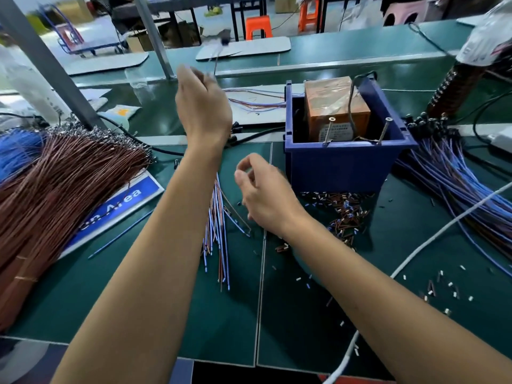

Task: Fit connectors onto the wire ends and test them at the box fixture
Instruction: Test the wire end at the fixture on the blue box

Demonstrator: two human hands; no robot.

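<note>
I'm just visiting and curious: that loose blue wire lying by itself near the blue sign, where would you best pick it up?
Probably pinch the blue wire near its middle, coming straight down from above. It lies flat and slanted on bare green mat, apart from the other wires, so fingers have room on both sides.

Motion blur hides what the raised left hand (203, 106) pinches.

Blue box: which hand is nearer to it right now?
Right. The right hand hovers just beside the blue box's front-left corner; the left hand is raised farther off to its left.
</note>
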